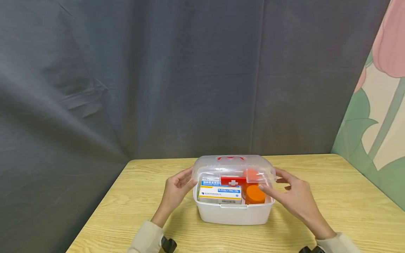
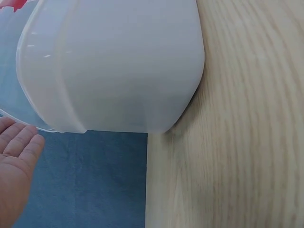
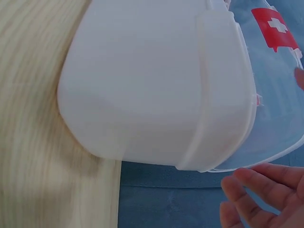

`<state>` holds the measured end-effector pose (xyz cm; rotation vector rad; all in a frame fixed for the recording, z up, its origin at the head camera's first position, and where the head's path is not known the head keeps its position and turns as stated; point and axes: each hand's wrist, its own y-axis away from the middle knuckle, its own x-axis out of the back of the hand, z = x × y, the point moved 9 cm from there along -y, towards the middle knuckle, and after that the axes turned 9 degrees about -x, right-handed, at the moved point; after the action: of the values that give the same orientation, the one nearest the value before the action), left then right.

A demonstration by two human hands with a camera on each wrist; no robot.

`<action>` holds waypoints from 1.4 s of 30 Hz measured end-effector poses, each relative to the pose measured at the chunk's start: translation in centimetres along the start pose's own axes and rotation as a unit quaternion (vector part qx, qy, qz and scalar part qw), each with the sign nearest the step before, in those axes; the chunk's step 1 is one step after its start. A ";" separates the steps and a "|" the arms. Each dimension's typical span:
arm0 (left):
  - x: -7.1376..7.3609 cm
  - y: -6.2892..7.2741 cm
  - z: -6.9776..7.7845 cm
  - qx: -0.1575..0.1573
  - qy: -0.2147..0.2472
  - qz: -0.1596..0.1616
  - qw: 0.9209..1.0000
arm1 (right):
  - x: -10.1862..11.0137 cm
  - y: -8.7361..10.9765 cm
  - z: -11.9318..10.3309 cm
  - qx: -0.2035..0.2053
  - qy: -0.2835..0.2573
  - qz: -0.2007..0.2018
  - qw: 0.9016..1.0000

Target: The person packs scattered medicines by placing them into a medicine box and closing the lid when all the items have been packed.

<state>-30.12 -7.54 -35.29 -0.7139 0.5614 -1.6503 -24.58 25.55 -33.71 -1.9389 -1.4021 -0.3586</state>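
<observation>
A translucent white plastic first-aid box (image 1: 234, 215) sits on the table, its clear hinged lid (image 1: 205, 165) tilted partly raised. A red label with a white cross (image 1: 233, 181) marks the lid's front. Beneath the lid show a blue, white and yellow medicine carton (image 1: 219, 194) and containers with orange caps (image 1: 255, 194). My left hand (image 1: 175, 188) holds the lid's left edge, thumb in front and fingers behind. On the other side my right hand (image 1: 297, 195) holds the right edge, its thumb reaching across the front corner. In the right wrist view its fingertips (image 3: 243, 175) lie along the lid's rim.
The box stands on a light wood-grain table (image 1: 335, 196). A dark grey curtain (image 1: 196, 77) hangs behind and to the left. At the right is a wall painted with pink flowers and green leaves (image 1: 357, 133).
</observation>
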 end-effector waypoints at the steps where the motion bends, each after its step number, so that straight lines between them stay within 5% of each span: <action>1: 0.0 0.0 0.0 -0.001 -0.001 -0.001 1.000 | -0.1 0.1 0.0 0.001 0.002 0.000 1.000; 12: -0.2 1.2 -0.3 0.006 -0.006 -0.033 0.999 | -0.3 0.8 0.2 0.006 0.015 0.008 1.000; 22: -0.3 1.9 -0.3 -0.003 0.004 -0.033 0.999 | -0.4 1.7 0.2 0.040 0.024 0.038 0.998; 29: -0.5 2.1 0.0 -0.005 0.002 -0.031 0.999 | -0.7 2.0 0.4 0.026 0.032 0.041 0.998; 37: -1.0 2.0 2.9 -0.024 0.000 -0.022 0.999 | -0.9 2.7 0.4 0.020 0.013 0.050 0.998; 42: -0.9 1.7 3.2 -0.034 -0.009 -0.005 0.999 | -0.4 3.5 0.2 0.021 -0.037 0.085 0.995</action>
<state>-26.52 -6.94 -34.41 -0.7817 0.6053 -1.6384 -21.51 24.83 -35.39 -2.0374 -1.2696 -0.1765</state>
